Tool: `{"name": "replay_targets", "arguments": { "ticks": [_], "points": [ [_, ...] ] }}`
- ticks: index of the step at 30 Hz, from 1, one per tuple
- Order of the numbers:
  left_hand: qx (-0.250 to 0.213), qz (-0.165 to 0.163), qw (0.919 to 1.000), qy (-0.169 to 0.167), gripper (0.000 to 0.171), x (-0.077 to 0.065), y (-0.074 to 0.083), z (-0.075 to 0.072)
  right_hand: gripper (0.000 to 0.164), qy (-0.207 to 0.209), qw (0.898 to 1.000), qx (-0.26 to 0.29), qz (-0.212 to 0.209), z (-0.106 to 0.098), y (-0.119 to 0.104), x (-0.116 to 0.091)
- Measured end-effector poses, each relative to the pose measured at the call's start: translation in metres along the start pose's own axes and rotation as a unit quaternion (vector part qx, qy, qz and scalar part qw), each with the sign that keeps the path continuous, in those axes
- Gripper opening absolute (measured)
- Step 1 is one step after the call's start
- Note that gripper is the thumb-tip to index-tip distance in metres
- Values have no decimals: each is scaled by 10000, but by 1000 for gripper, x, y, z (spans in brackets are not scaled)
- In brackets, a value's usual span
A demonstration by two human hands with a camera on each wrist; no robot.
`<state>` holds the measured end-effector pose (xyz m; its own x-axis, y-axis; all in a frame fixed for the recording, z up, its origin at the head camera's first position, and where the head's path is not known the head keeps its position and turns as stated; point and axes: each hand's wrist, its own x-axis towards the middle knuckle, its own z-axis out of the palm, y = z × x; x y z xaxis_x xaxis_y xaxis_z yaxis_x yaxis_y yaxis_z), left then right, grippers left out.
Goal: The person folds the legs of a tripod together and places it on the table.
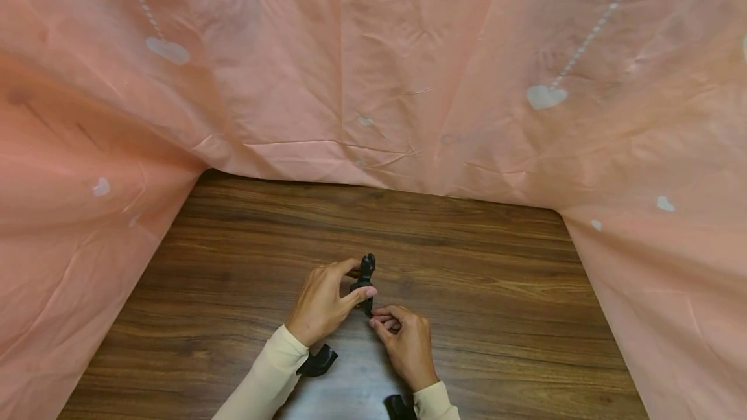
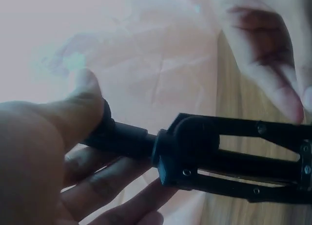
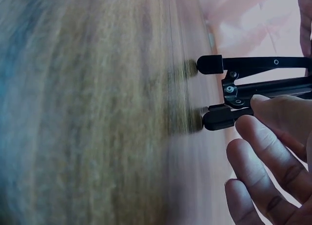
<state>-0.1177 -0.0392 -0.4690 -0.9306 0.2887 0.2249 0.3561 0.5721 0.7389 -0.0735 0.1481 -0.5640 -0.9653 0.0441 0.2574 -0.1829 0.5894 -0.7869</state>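
Left hand [image 1: 324, 298] grips black tripod [image 2: 195, 135] — right hand [image 1: 410, 342] pinches leg [image 3: 219, 120].

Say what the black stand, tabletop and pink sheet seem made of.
Black stand: satin black, perhaps plastic or painted metal; small bright fasteners show at its joints.
Tabletop: wood or wood-look laminate, going by the streaky brown grain and soft sheen.
Pink sheet: thin fabric or plastic film with a faint gloss, judging by its creases.
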Motion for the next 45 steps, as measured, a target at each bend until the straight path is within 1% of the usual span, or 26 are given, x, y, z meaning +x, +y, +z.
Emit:
{"name": "replay_targets", "arguments": {
  "ticks": [6,11,13,18,21,28,33,38,41,43,45],
  "points": [
    [-159,214,9996,-74,46,2,-4,-1,14,-76,10000,34,55,1,-2,1],
    [-18,386,9992,-86,46,3,-8,-2,15,-10,10000,-24,89,2,-2,1],
    [-105,436,9989,-142,45,3,-9,-2,14,13,9999,-79,83,3,-1,2],
    [-599,500,9962,-377,45,4,-11,-1,9,40,9998,-135,112,5,0,5],
    [-719,498,9952,-445,45,5,-12,1,8,66,9998,-137,151,5,1,5],
    [-1043,627,9911,-540,39,6,-14,2,11,182,9997,-120,142,6,0,8],
    [-1242,555,9883,-697,35,8,-17,1,11,178,9998,-15,37,8,-2,10],
    [-1487,407,9839,-908,36,10,-19,-2,8,156,9999,7,38,9,1,10],
    [-1469,300,9830,-1056,39,11,-18,-6,9,112,9999,-19,50,10,3,8],
    [-1234,331,9864,-1031,43,12,-16,-11,11,88,9999,-20,58,10,2,7],
    [-1082,451,9888,-927,47,14,-13,-17,13,61,10000,5,77,9,1,6]
  ]
}}
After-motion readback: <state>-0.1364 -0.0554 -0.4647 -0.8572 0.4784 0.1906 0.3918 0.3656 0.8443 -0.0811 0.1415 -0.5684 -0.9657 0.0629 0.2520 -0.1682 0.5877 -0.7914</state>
